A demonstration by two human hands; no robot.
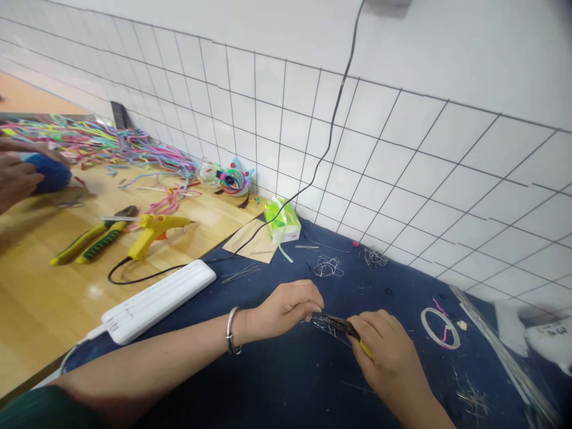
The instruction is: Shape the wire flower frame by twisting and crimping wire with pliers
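Observation:
My right hand (pixel 388 351) is wrapped round a pair of pliers (pixel 342 325) with yellow handles. Its dark jaws point left, towards the fingertips of my left hand (pixel 286 308). Those fingers are pinched together on a thin metal wire piece (pixel 328 327), which reaches right, under and beside the pliers' jaws. Whether the jaws grip the wire I cannot tell. A silver bangle (pixel 231 331) sits on my left wrist. Below both hands lies a dark blue cloth (pixel 277 381).
A white power strip (pixel 161 301) lies left, beside a yellow glue gun (pixel 156 232) and large pliers (pixel 96 238). Behind are a green tissue pack (pixel 282 220) and wire tangles (pixel 329 266). A white ring (pixel 440 328) lies right. Another person's hands (pixel 18 179) hold a blue ball-like thing (pixel 49 173).

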